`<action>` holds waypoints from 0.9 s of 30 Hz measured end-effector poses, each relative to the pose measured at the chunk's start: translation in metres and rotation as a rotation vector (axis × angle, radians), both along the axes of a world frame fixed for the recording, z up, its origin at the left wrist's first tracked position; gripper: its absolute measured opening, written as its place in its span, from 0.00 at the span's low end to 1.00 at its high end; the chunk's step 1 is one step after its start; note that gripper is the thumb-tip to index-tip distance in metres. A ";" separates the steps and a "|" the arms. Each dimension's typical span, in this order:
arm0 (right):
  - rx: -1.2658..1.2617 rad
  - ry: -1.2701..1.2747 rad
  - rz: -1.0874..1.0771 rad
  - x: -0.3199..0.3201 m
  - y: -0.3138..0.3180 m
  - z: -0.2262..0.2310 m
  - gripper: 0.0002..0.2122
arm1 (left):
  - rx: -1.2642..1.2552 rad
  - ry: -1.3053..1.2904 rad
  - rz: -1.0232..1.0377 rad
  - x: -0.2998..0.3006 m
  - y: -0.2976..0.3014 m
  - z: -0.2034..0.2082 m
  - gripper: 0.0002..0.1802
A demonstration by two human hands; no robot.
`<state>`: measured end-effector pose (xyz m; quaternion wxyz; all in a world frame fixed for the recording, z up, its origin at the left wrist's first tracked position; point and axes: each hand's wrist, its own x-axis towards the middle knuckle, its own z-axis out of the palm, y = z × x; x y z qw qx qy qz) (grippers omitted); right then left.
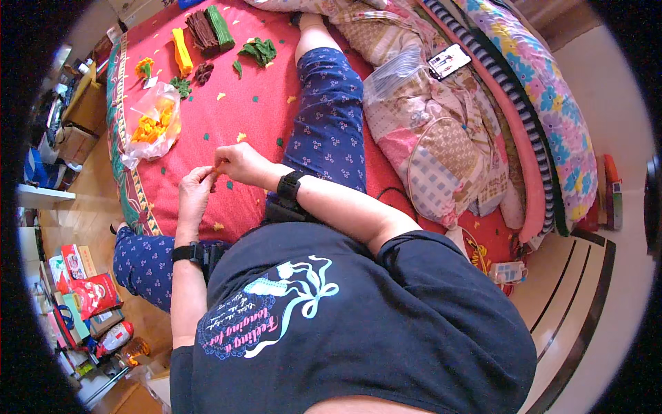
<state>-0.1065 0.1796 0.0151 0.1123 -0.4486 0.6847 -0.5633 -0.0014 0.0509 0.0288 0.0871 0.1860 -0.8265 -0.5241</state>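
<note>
My left hand (pixel 196 194) and my right hand (pixel 243 164) meet above the red bedspread, fingertips pinched together. Between them shows a bit of a small orange piece (pixel 218 168), mostly hidden by the fingers; it looks like fuzzy craft stem. Beyond my left hand lies a clear plastic bag (pixel 138 110) holding several orange pieces (pixel 153 125). Farther off are bundles of fuzzy stems: yellow (pixel 182 54), brown (pixel 201 32) and green (pixel 220 27). Near them sit a small orange flower (pixel 144 67), a brown curled piece (pixel 203 74) and green leaf-like pieces (pixel 258 52).
I sit on the red patterned bedspread (pixel 207 138), one leg stretched out. On the right are a bunched patchwork quilt (pixel 448 152), a clear plastic sleeve (pixel 396 72), a phone-like card (pixel 449 62) and folded bedding (pixel 552 103). Boxes and a red packet (pixel 96 295) crowd the floor at left.
</note>
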 end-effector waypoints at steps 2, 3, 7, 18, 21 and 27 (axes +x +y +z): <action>-0.034 0.000 -0.036 0.000 0.000 0.000 0.03 | -0.006 0.029 -0.007 -0.002 0.003 0.001 0.07; -0.033 -0.001 -0.036 0.000 0.000 0.000 0.03 | -0.014 0.057 -0.017 -0.002 0.004 0.002 0.07; 0.014 -0.323 0.042 0.001 -0.002 0.004 0.03 | 0.097 -0.009 -0.008 -0.002 -0.002 -0.001 0.06; 0.204 -0.476 0.073 -0.005 0.003 0.011 0.06 | -0.030 0.086 0.034 0.000 0.008 0.006 0.08; -0.192 -0.781 0.133 -0.001 0.001 0.011 0.10 | 0.274 0.118 0.178 -0.004 0.006 0.014 0.07; -0.087 -0.786 0.141 -0.003 -0.001 0.012 0.09 | 0.585 0.244 0.251 -0.001 0.003 0.005 0.08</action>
